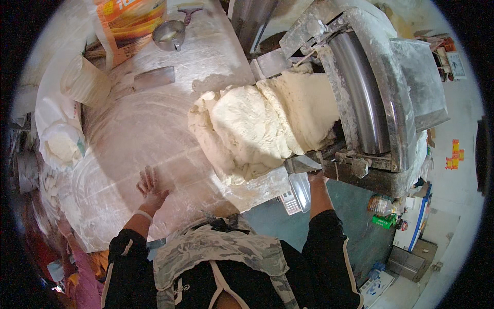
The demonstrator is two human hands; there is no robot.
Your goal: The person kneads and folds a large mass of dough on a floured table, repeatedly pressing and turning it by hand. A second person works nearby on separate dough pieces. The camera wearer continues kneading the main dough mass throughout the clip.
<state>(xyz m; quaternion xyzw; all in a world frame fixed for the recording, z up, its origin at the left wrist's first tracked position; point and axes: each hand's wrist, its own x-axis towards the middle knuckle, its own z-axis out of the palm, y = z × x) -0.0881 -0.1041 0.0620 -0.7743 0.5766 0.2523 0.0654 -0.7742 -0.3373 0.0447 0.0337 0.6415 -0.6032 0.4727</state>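
My left hand (151,190) is over the floured worktable (166,154), palm down with its fingers apart and nothing in it. Whether it presses on the surface is hard to tell. A large mass of pale dough (247,123) lies folded at the table's right end. From there a smoother sheet of dough (310,106) runs up to the steel roller (362,92) of a dough sheeting machine (401,143). My right hand (318,177) is at the machine's near side, by the metal feed tray (305,163). Its fingers are hidden under the machine's edge.
A digital scale (291,201) sits below the table's near edge. Toward the back are a metal cup (169,35), a dough scraper (154,77) and an orange printed bag (131,23). An open flour sack (61,146) stands left. Another person's arm (66,228) reaches in at lower left.
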